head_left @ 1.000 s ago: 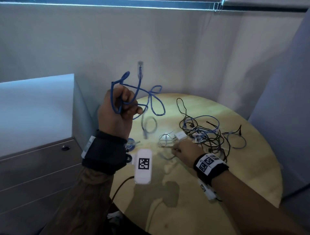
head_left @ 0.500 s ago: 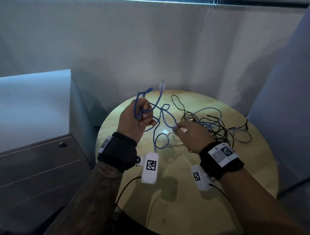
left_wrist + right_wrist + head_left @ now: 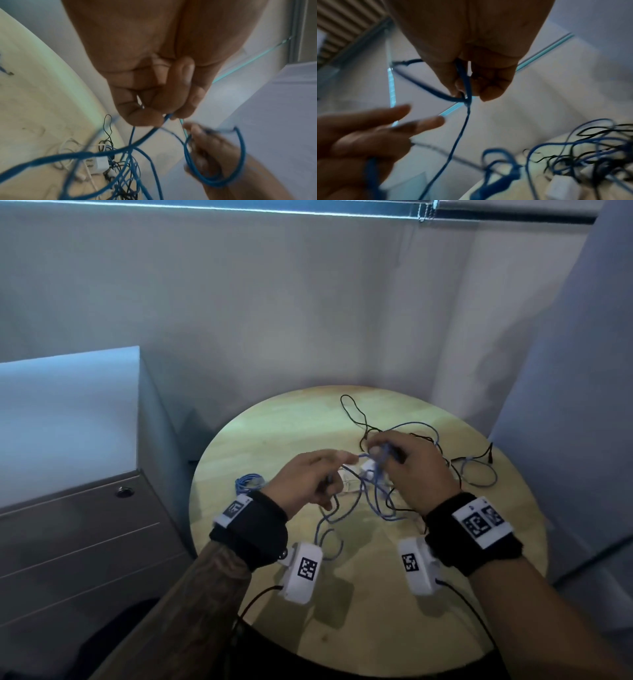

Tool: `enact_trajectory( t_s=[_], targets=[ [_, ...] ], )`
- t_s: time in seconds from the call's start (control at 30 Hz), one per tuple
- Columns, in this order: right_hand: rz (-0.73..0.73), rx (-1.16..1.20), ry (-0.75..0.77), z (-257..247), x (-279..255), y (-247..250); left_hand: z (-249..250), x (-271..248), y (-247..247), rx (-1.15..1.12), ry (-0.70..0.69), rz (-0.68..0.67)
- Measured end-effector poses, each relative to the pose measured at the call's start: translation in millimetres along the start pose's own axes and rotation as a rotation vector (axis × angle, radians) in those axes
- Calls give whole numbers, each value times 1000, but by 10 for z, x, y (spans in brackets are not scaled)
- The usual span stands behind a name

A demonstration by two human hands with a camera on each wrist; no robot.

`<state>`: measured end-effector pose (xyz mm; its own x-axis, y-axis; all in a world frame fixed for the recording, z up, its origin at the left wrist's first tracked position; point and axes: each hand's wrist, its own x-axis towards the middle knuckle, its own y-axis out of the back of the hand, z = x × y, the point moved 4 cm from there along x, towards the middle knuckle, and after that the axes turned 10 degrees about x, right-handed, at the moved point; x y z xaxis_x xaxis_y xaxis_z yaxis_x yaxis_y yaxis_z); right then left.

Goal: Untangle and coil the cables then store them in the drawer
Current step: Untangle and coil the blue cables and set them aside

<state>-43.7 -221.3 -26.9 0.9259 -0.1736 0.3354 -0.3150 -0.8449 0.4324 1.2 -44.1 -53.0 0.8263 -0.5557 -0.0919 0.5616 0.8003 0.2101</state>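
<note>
blue cable (image 3: 371,501) in both hands' fingers (image 3: 147,116)

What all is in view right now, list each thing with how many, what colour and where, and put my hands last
blue cable: one, blue, held up between both hands over the table, loops hanging down
coiled cable: one small bundle, blue, on the table's left side
tangled cables: a pile, black and light blue, count unclear, on the table behind the hands
white adapter and cords: count unclear, white, on the table under the hands
table: one, round, pale wood, centre
drawer cabinet: one, grey, left of the table, drawers closed
left hand: grips the blue cable
right hand: pinches the blue cable
</note>
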Motion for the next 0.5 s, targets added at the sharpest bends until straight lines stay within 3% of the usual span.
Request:
enact_trajectory(
  t_s=[0.07, 0.17, 0.23, 0.3, 0.4, 0.5],
  targets=[
    [30, -120, -88, 146, 47, 242, -28, -11, 122, -22, -25, 62],
    [1, -554, -205, 250, 47, 446, -29, -39, 245, -46, -29, 135],
    [-1, -618, -63, 101, 16, 369, -1, -47, 214, -50, -32, 109],
    [-242, -476, 34, -147, -46, 184, 60, -57, 140, 12, -64, 84],
    [-623, -104, -178, -342, -251, -63, 126, -43, 71, 126, -85, 115],
    [-667, -14, -215, -338, -276, -146, 128, -33, 41, 61, -100, 89]
  ],
)
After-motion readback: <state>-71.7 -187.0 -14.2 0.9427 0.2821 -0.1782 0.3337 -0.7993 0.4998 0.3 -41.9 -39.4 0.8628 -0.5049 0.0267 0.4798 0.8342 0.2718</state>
